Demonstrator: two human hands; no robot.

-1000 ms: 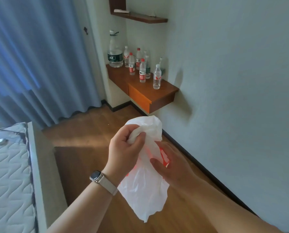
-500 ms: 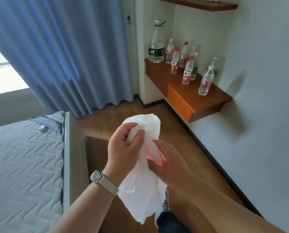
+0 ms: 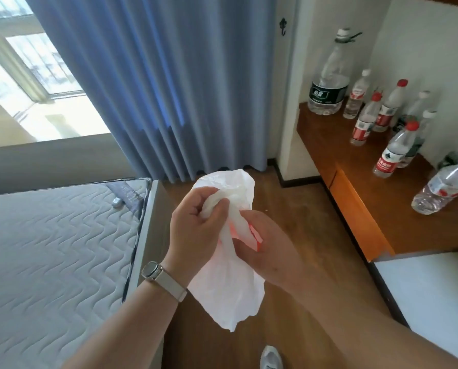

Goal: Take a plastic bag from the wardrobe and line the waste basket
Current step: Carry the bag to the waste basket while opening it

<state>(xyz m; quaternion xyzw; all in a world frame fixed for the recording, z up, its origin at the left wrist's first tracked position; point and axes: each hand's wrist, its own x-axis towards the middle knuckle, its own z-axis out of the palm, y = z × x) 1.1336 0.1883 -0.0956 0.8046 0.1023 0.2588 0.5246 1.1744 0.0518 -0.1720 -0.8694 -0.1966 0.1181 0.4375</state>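
Observation:
A crumpled white plastic bag [image 3: 228,291] with a red print hangs in front of me, held in both hands above the wooden floor. My left hand [image 3: 193,230], with a watch on its wrist, pinches the bunched top of the bag. My right hand [image 3: 273,251] grips the bag lower down from the right side, with the red print showing by its fingers. The bag's loose lower end dangles free below both hands. No waste basket and no wardrobe are in view.
A bare quilted mattress [image 3: 52,257] on a bed frame fills the left. Blue curtains [image 3: 156,83] hang ahead beside a bright window [image 3: 22,75]. A wall-mounted wooden desk [image 3: 382,203] on the right carries several water bottles [image 3: 363,123]. My shoe [image 3: 270,358] shows at the bottom.
The view has swung left and closer to the desk, so the window and more of the bed now show. Both hands still hold the bag much as before.

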